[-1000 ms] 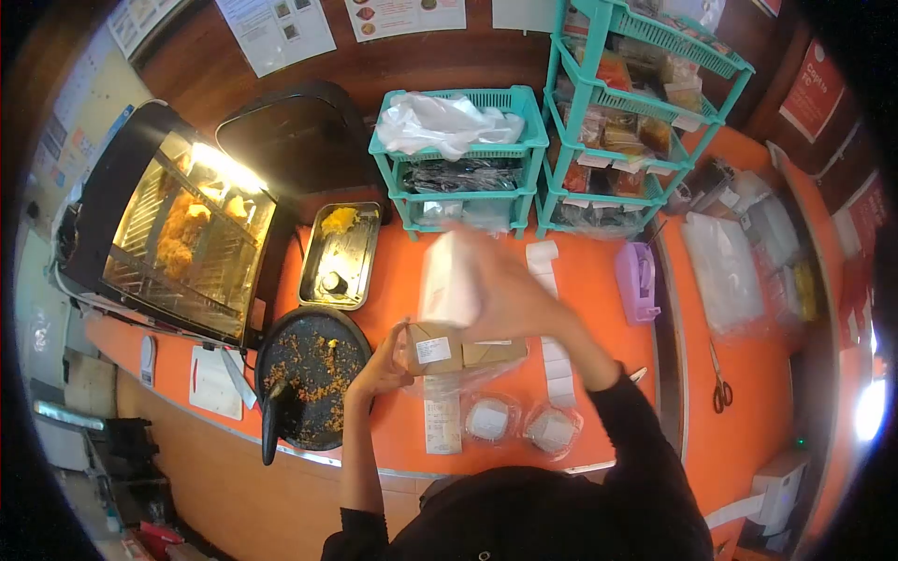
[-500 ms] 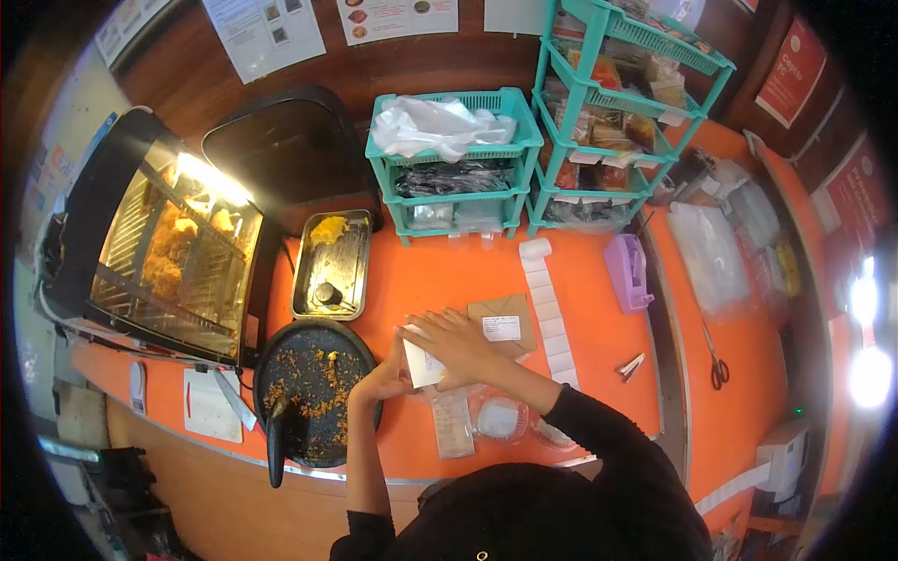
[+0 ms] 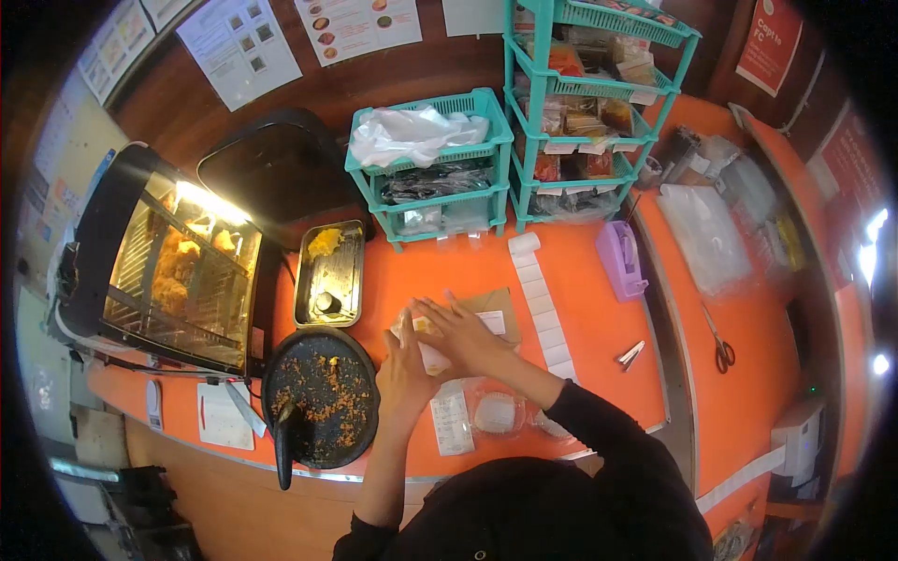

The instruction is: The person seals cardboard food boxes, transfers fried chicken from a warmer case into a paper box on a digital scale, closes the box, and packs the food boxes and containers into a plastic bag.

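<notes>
A small white paper packet (image 3: 433,360) is held between my two hands, low over the counter and mostly hidden by my fingers. My left hand (image 3: 405,374) grips its left side, fingers pointing up and away from me. Across its top and right side lies my right hand (image 3: 460,338), fingers fanned out towards the left. Behind the right hand, a brown paper bag (image 3: 500,301) with a white label lies flat. Closer to me are a printed receipt (image 3: 453,423) and a clear plastic container (image 3: 498,412), both near my right forearm.
A stone mortar (image 3: 323,397) with crumbs and a pestle stands left of my hands. Behind it are a metal tray (image 3: 329,280) and a lit food warmer (image 3: 178,271). A label strip (image 3: 543,313), a purple tape dispenser (image 3: 620,262) and teal racks (image 3: 430,187) stand right and behind.
The packet was more exposed before; my fingers now cover more of it. My left hand has shifted right and up around its side, and my right hand's fingers have spread. The camera view has shifted.
</notes>
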{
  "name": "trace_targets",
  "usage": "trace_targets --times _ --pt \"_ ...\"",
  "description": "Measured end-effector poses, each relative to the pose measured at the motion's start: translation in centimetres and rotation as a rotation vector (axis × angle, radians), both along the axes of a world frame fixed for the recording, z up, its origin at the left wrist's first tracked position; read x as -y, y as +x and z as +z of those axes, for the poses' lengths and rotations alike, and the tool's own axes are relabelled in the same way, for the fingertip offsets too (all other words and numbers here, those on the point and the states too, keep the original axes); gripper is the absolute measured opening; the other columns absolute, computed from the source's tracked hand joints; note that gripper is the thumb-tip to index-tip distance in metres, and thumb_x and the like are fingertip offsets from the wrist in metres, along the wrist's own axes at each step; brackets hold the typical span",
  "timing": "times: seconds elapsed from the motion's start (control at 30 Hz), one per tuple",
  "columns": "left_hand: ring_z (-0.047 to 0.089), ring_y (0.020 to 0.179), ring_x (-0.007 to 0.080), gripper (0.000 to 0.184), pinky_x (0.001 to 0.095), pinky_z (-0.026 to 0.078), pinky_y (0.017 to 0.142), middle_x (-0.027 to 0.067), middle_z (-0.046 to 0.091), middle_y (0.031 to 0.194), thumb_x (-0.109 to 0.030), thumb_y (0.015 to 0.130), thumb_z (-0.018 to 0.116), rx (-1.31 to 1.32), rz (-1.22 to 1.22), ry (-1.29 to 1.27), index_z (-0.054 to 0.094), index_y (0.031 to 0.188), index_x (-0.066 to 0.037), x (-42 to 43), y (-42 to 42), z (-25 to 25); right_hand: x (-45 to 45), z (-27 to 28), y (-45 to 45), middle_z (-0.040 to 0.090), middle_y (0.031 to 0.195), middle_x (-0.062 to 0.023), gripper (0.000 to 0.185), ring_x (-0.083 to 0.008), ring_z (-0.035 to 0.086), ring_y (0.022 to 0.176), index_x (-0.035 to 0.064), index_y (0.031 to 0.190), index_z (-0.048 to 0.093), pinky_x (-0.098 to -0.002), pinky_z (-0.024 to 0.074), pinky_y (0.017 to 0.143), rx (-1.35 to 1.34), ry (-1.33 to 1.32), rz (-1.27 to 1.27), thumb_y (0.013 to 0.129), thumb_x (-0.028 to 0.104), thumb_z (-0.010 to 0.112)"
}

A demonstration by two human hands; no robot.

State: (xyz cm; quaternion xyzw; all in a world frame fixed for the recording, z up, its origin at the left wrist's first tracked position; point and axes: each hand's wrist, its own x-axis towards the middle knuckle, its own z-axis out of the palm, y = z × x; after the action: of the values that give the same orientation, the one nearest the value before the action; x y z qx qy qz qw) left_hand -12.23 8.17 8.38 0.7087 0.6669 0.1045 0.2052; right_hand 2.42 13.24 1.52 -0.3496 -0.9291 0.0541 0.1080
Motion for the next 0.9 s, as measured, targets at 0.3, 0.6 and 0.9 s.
trace_targets --times 0.3,0.6,0.9 --pt "0.062 0.077 0.0458 0.072 0.0476 0.051 0.061 0.033 0.043 0.119 0.003 0.073 0.058 -0.013 -0.135 0.16 0.032 0.14 -0.006 -0.3 3.6 3.4 -8.5 2.7 6.1 0.043 0.141 -0.0183 0.066 -0.0347 0.033 0.135 0.0189 0.14 0.042 -0.0545 0.0205 0.109 -0.007 -0.654 -0.179 0.088 0.059 0.047" --pt "0.06 0.084 0.0441 0.064 0.0481 0.052 0.065 0.0282 0.042 0.117 0.003 0.072 0.056 -0.104 -0.21 0.116 0.043 0.132 -0.015 0.5 4.0 0.5 -5.9 -4.0 13.1 0.063 0.12 -0.0157 0.048 -0.0302 0.056 0.115 0.0112 0.124 0.061 -0.0378 0.0408 0.098 -0.454 -0.708 -0.566 0.099 0.042 0.034" --pt "0.043 0.113 0.0431 0.097 0.0539 0.041 0.087 0.0153 0.04 0.123 -0.02 0.053 0.08 -0.097 -0.447 0.192 0.036 0.14 -0.025 -3.7 4.9 -2.2 -7.5 -9.1 12.3 0.065 0.113 -0.0125 0.035 -0.0199 0.059 0.106 0.0033 0.116 0.065 -0.0305 0.0419 0.095 -1.029 -0.918 -0.26 0.09 0.026 0.055"
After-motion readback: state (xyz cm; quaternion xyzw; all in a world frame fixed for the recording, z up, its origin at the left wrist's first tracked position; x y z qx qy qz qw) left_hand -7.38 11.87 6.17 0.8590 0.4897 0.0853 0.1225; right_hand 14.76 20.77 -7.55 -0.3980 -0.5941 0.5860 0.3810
